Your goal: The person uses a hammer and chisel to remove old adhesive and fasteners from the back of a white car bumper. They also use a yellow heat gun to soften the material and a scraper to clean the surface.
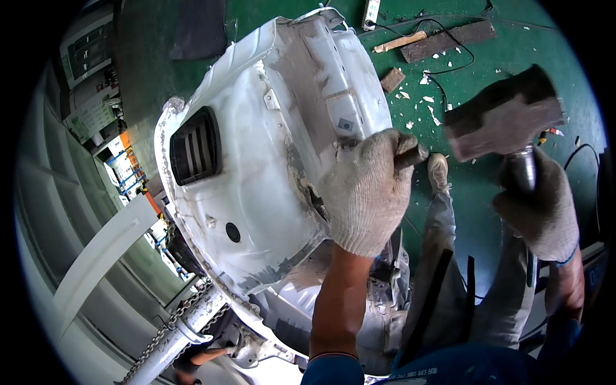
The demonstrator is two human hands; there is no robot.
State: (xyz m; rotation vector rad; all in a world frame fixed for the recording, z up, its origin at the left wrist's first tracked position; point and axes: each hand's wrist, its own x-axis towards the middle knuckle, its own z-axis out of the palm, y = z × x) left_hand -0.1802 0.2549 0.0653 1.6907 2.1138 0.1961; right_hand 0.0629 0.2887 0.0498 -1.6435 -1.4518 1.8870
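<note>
A white vehicle body section [250, 167], with a dark vent, a round black plug and a ragged, scraped seam, fills the middle. My left hand [369, 189], in a knitted glove, is closed around a short metal rod [410, 156] over the seam at the panel's right. My right hand [536, 205], gloved as well, grips a heavy hammer by its handle; the dark steel head [504, 112] is raised to the right of the rod, apart from it. Whatever the rod's lower end touches is hidden by my left hand.
My shoe [438, 170] stands on the green floor, among cables, scraps, a dark board [449, 40], a wooden handle [398, 42] and a block [393, 79]. At lower left are a chained steel post [192, 321] and another person's arm [208, 353].
</note>
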